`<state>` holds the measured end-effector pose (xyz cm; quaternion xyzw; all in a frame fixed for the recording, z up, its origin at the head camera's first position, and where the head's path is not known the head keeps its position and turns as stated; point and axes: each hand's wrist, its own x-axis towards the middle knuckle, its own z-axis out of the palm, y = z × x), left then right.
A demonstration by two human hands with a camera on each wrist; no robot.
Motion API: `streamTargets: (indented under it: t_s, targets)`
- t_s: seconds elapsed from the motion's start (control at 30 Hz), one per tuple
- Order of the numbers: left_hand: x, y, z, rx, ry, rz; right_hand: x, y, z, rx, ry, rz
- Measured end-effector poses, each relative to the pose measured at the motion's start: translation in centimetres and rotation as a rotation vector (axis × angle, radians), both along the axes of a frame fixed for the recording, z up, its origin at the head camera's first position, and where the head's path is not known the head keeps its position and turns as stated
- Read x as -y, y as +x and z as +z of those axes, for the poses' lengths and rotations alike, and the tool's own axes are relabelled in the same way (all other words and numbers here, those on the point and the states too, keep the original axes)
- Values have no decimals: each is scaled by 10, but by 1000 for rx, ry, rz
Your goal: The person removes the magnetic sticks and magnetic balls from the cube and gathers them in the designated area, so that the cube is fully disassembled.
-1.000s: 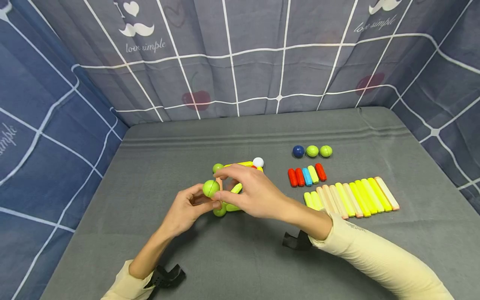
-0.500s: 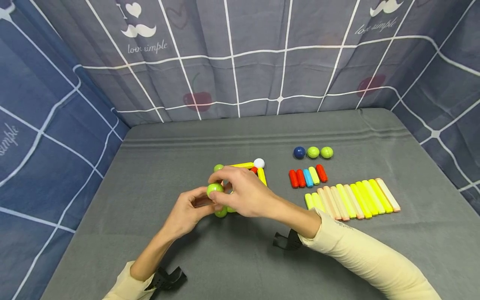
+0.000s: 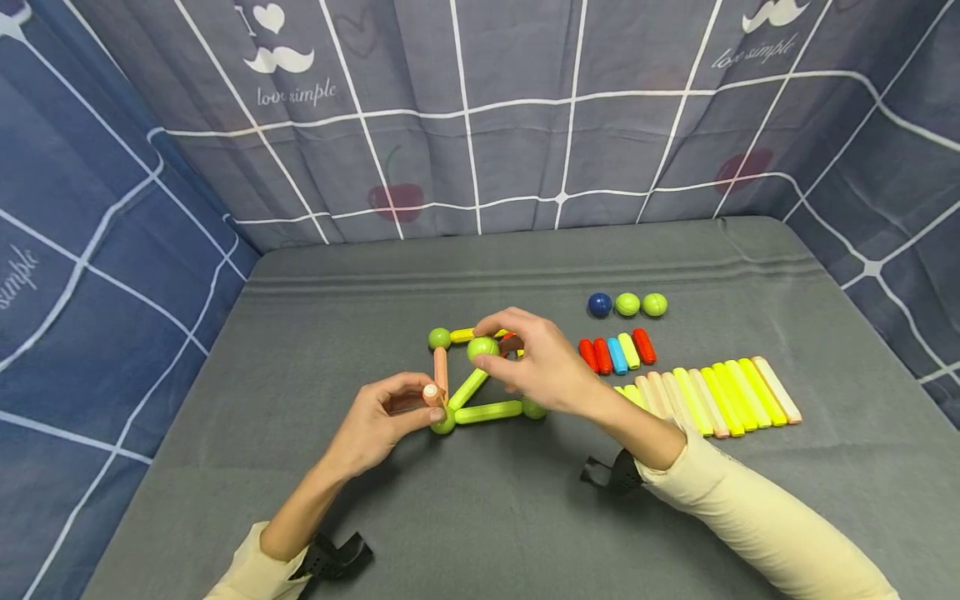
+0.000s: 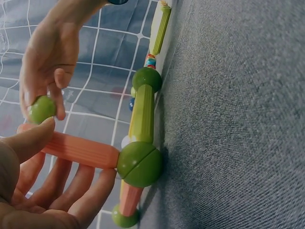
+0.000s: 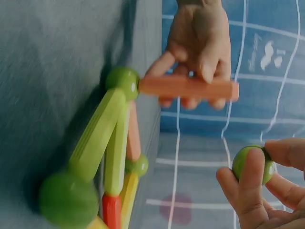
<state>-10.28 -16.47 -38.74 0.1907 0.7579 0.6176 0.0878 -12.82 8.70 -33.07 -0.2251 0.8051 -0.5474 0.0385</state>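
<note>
My left hand (image 3: 382, 421) pinches an orange rod (image 4: 81, 150) between thumb and fingers. The rod stands upright, its lower end against a green ball (image 4: 139, 164) at the near-left corner of a flat frame on the table. To the right, my right hand (image 3: 543, 367) holds another green ball (image 5: 250, 164) in its fingertips, raised over the frame and apart from the rod's top. Yellow-green rods (image 3: 487, 412), a second orange rod (image 3: 440, 371) and green corner balls (image 3: 439, 337) make up the frame. Its far-right part is mostly hidden behind my right hand.
Right of the frame lie a blue ball (image 3: 600, 305) and two green balls (image 3: 641, 305) in a line. Below them are several short rods (image 3: 617, 356) in red, blue and yellow. A row of long rods (image 3: 723, 400) lies nearer. A patterned curtain (image 3: 517, 108) rises behind the table.
The green ball that was at the upright rod's top has come away to the right in my right hand, baring the rod's end. My left hand stays in place on the rod.
</note>
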Motion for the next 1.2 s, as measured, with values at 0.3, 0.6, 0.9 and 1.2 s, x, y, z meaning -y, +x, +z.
streamTargets:
  t_s: [0.3,0.6,0.9,1.2]
  targets:
    - [1,-1,0,-7,-7,6,-56,-16,-11,16,39,-158]
    - [0,-1,-1,0,28,-9,-138,-31,-15,24,153,-385]
    - [2,1,-2,-16,34,-16,-199,-50,-25,79,242,-492]
    - [-1,-1,-1,-18,16,-24,-233,-73,-46,257,338,-456]
